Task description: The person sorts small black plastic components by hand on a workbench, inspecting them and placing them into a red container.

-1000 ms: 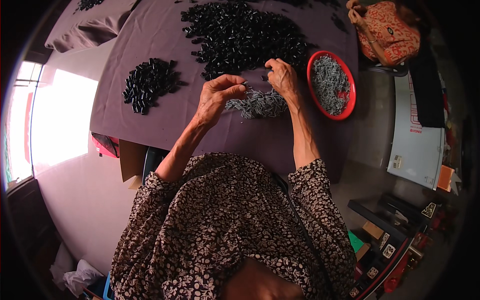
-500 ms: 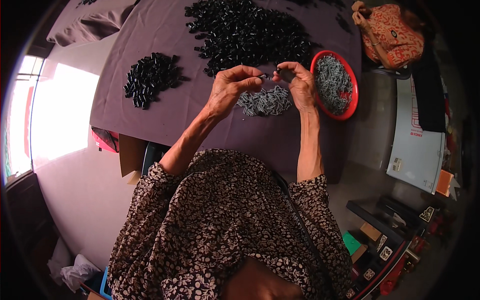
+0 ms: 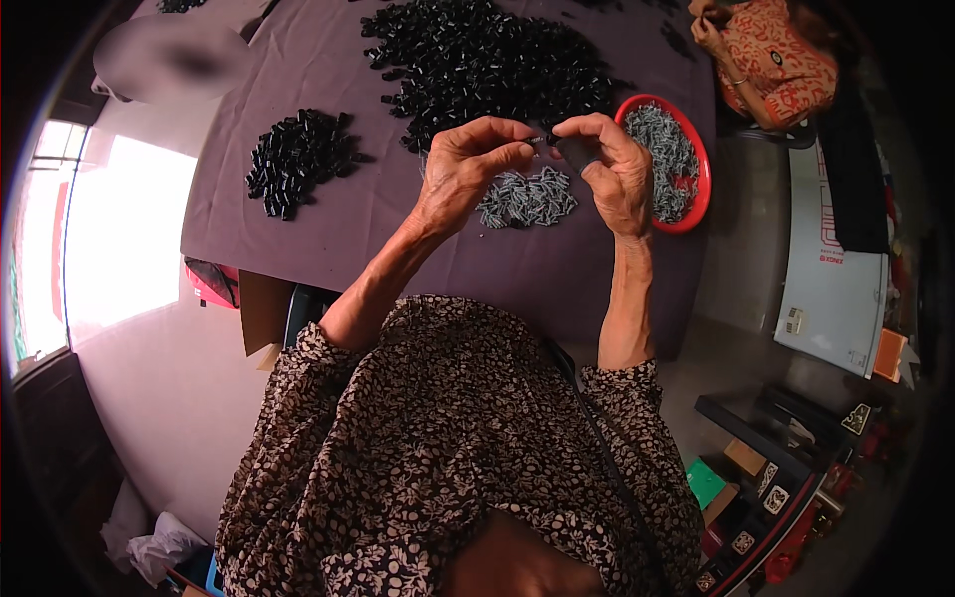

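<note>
My left hand [image 3: 473,169] is pinched at the fingertips around a small grey screw-like piece [image 3: 535,141]. Facing it, almost touching, my right hand [image 3: 619,174] has thumb and forefinger drawn together at a small dark piece, mostly hidden by the fingers. A dark wrap [image 3: 577,152] shows on that hand's fingers. Just below the hands lies a small pile of grey screw-like pieces [image 3: 527,199]. Beyond them spreads a large heap of short black tube-like pieces [image 3: 487,70], and a smaller black pile [image 3: 298,159] sits to the left.
A red basin [image 3: 704,184] of grey pieces stands right of my right hand. The table wears a purple-brown cloth [image 3: 328,244]. Another person in an orange patterned top [image 3: 781,65] sits at the far right. A white box-like panel [image 3: 831,289] stands at the right.
My right hand has shifted a little to the right and turned, now overlapping the basin's left edge. My left hand has moved slightly right and up, still pinching.
</note>
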A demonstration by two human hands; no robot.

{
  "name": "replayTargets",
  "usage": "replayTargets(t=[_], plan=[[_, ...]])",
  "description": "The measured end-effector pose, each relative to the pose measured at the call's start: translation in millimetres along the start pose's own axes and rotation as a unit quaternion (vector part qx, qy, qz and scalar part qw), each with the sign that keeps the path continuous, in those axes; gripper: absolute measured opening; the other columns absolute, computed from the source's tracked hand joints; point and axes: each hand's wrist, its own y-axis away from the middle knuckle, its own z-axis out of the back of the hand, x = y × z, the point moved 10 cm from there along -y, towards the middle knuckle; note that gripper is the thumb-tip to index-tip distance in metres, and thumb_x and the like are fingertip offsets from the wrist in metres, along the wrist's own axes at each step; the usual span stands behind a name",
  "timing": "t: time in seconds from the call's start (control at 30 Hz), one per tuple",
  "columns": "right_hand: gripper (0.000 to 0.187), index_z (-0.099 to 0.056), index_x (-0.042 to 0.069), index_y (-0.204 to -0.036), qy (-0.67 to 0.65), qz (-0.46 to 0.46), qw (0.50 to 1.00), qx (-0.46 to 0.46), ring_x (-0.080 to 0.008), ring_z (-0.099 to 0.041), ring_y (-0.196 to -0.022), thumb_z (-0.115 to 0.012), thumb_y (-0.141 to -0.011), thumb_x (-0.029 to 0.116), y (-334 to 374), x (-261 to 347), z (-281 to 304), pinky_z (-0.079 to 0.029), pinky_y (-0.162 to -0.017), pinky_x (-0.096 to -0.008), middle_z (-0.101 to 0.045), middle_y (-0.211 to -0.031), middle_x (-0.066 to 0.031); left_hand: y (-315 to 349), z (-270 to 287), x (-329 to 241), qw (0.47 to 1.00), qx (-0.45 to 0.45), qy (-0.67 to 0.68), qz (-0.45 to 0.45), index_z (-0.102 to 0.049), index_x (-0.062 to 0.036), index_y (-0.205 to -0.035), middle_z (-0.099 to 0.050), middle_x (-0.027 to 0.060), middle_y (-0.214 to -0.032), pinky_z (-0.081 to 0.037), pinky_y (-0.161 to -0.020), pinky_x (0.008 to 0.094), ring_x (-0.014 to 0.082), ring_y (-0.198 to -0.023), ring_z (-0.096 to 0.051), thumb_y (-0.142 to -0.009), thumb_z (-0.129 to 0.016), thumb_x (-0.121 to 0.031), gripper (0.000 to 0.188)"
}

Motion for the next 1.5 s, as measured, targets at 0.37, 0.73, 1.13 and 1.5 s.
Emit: replayTargets(t=[0.37, 0.73, 1.13, 1.5], plan=[[0.033, -0.058, 0.0, -0.09, 0.147, 0.064, 0.987, 0.019, -0.0142, -0.056, -0.076, -0.042, -0.061, -0.001, -4.8, 24.8, -6.5, -0.044, -0.072, -0.0238, -0.058, -0.083, -0.0067, 1.2, 1.2, -3.6, 0.999, -0.01, -0.042, 0.001, -0.061, 0.0003, -0.093, -0.062, 0.004, -0.079, -0.047, -0.07, 0.0222, 0.0087, -0.073, -0.057, -0.078, -0.063, -0.008, 0.017], [0.034, -0.059, 0.002, -0.087, 0.222, 0.104, 0.97, 0.013, -0.0188, -0.059, -0.074, -0.042, -0.059, -0.006, -3.6, 37.9, -14.9, -0.046, -0.068, -0.0268, -0.059, -0.081, -0.007, 1.3, 0.1, -2.6, 0.999, -0.01, -0.051, -0.005, -0.06, 0.0022, -0.093, -0.062, 0.0051, -0.082, -0.048, -0.07, 0.0215, 0.0088, -0.075, -0.058, -0.078, -0.063, -0.005, 0.017], [0.035, -0.059, 0.002, -0.085, 0.259, 0.113, 0.958, 0.042, -0.0232, -0.059, -0.074, -0.04, -0.057, -0.01, -8.7, 30.1, -22.0, -0.046, -0.065, -0.028, -0.058, -0.079, -0.0084, -1.8, 2.2, 4.5, 0.992, -0.026, -0.119, 0.03, -0.06, 0.0037, -0.092, -0.062, 0.0059, -0.079, -0.048, -0.069, 0.0227, 0.01, -0.074, -0.059, -0.076, -0.064, -0.006, 0.019], [0.036, -0.056, 0.004, -0.096, 0.295, 0.079, 0.952, 0.016, -0.0239, -0.057, -0.074, -0.054, -0.061, -0.004, 2.7, 11.6, -21.7, -0.047, -0.066, -0.0316, -0.057, -0.079, -0.0094, 1.2, 6.9, 44.4, 0.987, -0.026, 0.088, 0.132, -0.06, 0.0011, -0.087, -0.06, 0.0059, -0.078, -0.05, -0.069, 0.0264, 0.0133, -0.071, -0.059, -0.081, -0.061, -0.014, 0.016]])
